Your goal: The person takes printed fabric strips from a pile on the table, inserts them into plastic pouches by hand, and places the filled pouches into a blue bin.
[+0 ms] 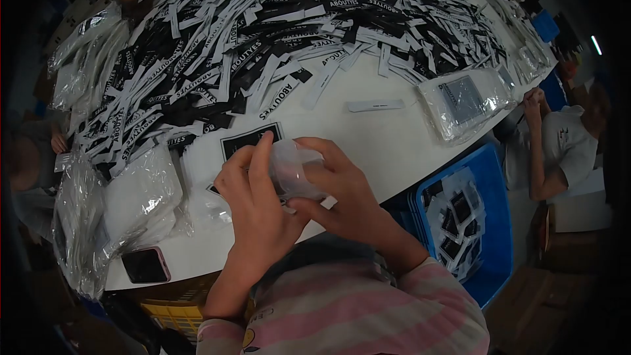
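Note:
My left hand [253, 190] and my right hand [338, 187] meet at the table's front edge, both closed around a translucent plastic bag [289, 165]. The bag is bent between them, and what lies inside it is hard to make out. Just behind my left hand lies a black square card with a white border [251, 137], partly covered by the fingers. A stack of clear bags [200, 161] sits to the left of it. One white strip [374, 105] lies by itself on the white table [388, 141].
A large heap of black and white printed strips [263, 39] covers the back. Plastic-wrapped packs lie left [141, 190] and right [467, 98]. A phone [146, 265] rests near the front edge. A blue bin [494, 223] holds bagged cards. Another person [555, 141] sits at right.

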Action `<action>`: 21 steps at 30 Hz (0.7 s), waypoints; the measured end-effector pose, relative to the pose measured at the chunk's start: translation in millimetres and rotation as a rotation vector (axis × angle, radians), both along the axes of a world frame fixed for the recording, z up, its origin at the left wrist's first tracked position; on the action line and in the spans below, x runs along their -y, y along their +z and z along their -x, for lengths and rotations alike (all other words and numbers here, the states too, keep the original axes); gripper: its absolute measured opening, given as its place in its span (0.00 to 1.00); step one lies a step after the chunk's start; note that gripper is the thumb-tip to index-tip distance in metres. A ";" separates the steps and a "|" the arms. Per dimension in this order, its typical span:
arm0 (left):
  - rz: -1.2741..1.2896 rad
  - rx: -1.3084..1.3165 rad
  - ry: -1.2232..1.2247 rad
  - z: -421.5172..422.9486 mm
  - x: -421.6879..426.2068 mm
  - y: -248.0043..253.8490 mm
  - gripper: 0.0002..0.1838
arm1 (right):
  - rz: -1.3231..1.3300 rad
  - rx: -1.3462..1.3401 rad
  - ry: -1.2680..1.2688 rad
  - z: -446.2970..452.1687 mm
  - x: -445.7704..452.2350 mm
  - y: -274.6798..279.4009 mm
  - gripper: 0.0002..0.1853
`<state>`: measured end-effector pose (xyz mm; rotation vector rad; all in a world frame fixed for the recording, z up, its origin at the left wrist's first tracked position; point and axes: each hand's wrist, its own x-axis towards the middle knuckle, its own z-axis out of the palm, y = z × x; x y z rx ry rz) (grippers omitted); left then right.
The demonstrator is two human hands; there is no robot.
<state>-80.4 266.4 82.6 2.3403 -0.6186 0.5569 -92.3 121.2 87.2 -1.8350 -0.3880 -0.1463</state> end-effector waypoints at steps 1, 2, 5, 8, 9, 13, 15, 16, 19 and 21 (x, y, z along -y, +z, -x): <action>0.000 0.002 -0.002 -0.8 -0.7 5.4 0.49 | 0.000 0.002 -0.002 -1.6 1.4 1.2 0.12; 0.129 -0.080 -0.020 -1.1 -1.6 15.6 0.43 | -0.043 -0.022 -0.043 -4.1 5.1 3.3 0.11; 0.462 -0.363 -0.091 -6.7 -20.6 11.4 0.29 | -0.085 -0.102 -0.007 -6.2 18.8 2.1 0.10; 0.712 -0.593 -0.081 -8.9 -30.7 12.2 0.08 | 0.060 -0.136 0.255 -15.8 30.4 -0.3 0.10; 0.679 -0.602 -0.071 -7.6 -31.7 12.4 0.07 | 0.207 -0.119 0.433 -18.0 32.1 -1.0 0.10; 0.836 -0.689 -0.019 -5.3 -31.6 8.3 0.07 | -0.017 0.052 0.149 -12.1 13.1 -1.6 0.09; 0.897 -0.687 -0.024 -4.8 -30.7 9.9 0.07 | -0.526 -0.191 -0.144 -8.0 1.2 11.4 0.08; 0.955 -0.686 -0.032 -4.2 -29.9 10.6 0.07 | -0.527 -0.194 -0.147 -7.5 6.4 5.7 0.08; 0.846 -0.670 -0.204 -3.0 -25.3 9.5 0.07 | -0.222 -0.148 0.052 -7.6 21.1 -12.8 0.06; 0.832 -0.720 -0.169 1.8 -22.0 13.5 0.06 | -0.145 0.041 0.063 -4.6 18.7 -15.2 0.05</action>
